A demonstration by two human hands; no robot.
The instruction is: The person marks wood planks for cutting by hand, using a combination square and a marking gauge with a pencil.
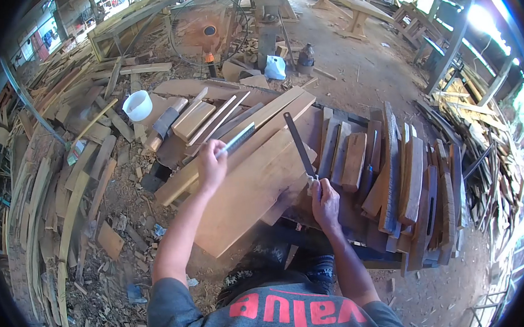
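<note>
My left hand (212, 165) is closed around one end of a light, narrow strip-like tool (237, 138), which points up and to the right above the boards. In my right hand (325, 203) is the handle of a long dark flat blade (298, 143), held nearly upright and leaning left. Between and beneath my hands lies a wide smooth wooden board (246, 194), tilted up to the right. Along its upper edge runs a long narrow plank (182, 181). What the narrow strip is exactly, I cannot tell.
Several wood pieces (353, 161) are lined up on the right. More cut blocks (193, 121) and a white bucket (137, 106) are at the upper left. Scrap wood heaps line both sides. A white bag (275, 68) and a dark jug (306, 56) stand ahead.
</note>
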